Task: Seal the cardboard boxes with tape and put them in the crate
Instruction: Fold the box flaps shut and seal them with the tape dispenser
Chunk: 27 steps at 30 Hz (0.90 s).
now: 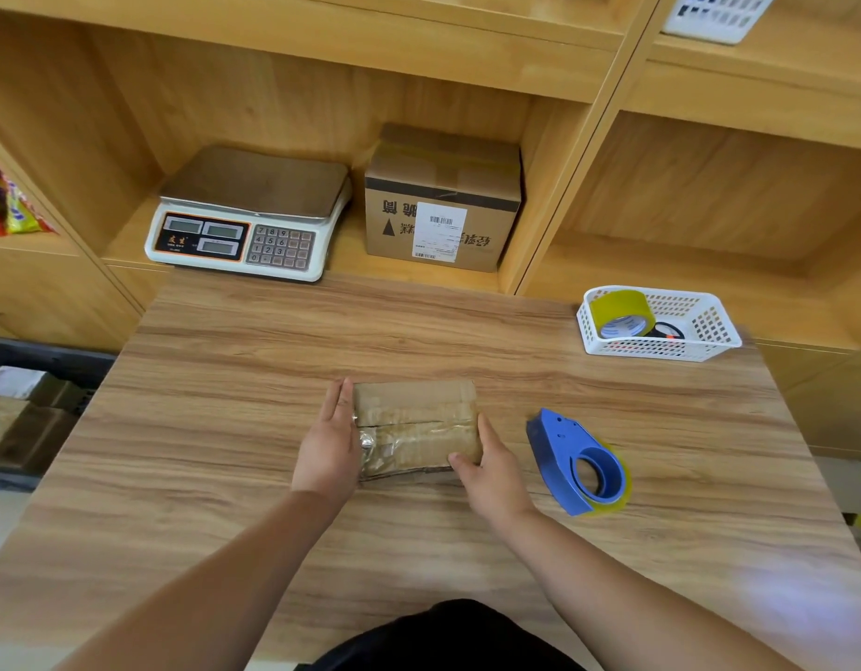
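Observation:
A small flat cardboard box (418,418) lies in the middle of the wooden table (225,380), with clear tape shining along its top seam. My left hand (329,447) presses straight fingers against its left side. My right hand (491,472) lies along its right side, thumb at the near right corner. A blue tape dispenser (581,464) with yellowish tape lies on the table just right of my right hand. A dark crate (55,360) sits low at the left beyond the table edge, holding several cardboard boxes.
A white basket (709,331) at the table's back right holds a yellow tape roll (622,312). On the shelf behind stand a weighing scale (246,215) and a larger labelled cardboard box (443,201). Wooden shelf compartments surround the table.

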Available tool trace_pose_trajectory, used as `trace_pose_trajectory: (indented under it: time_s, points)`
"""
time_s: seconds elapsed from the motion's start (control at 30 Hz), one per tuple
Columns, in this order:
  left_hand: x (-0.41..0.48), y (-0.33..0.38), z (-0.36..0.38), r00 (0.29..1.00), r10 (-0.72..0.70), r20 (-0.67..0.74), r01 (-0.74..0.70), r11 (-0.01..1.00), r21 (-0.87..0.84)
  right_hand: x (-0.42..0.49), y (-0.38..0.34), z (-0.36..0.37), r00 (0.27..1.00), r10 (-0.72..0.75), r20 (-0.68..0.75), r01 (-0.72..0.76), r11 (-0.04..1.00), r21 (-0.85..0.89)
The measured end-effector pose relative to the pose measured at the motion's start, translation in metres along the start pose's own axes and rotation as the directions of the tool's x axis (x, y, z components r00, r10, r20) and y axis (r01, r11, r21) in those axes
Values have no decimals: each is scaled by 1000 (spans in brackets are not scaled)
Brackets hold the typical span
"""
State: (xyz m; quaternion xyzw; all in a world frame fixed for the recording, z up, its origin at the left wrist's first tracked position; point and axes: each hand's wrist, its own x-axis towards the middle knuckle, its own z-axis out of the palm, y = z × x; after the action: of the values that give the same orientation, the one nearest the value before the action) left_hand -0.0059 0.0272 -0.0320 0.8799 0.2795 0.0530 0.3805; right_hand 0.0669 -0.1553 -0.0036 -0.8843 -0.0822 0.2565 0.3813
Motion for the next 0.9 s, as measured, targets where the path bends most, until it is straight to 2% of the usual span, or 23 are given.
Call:
trace_pose_trajectory:
  time_s: [0.2, 0.3, 0.37, 0.57, 0.67, 0.73, 0.8, 0.83, 0.9]
  points:
    - [-13, 4, -2, 991, -122, -54, 118, 990, -80, 8, -19, -13, 998, -52, -46, 53, 998, 14]
    - [-16, 1, -2, 993, -117, -28, 112, 983, -146, 21, -29, -26, 993, -97, -63, 102, 991, 87]
    - [-17, -3, 1, 985, -173, 6, 172, 971, -167, 28, -38, -34, 988, -147, -50, 151, 985, 87]
    - [-20, -8, 8, 966, -217, 138, 232, 967, -102, 34, -59, -40, 945, -322, 50, 322, 947, 10]
    - [-12, -5, 1, 968, -185, 168, 180, 983, 42, 32, -55, -37, 915, -397, 69, 400, 916, -32]
    - [-7, 2, -7, 987, -120, 105, 106, 986, 132, 30, -51, -38, 903, -424, 69, 427, 903, -41]
    - [0, 12, -18, 999, 52, -7, -50, 990, 131, 29, -48, -38, 896, -438, 69, 442, 895, -59]
    - [3, 18, -23, 976, 209, -64, -198, 970, 139, 29, -47, -37, 890, -452, 68, 456, 887, -75]
    - [12, 28, -31, 830, 544, -126, -501, 825, 262, 29, -43, -35, 855, -515, 63, 519, 847, -117]
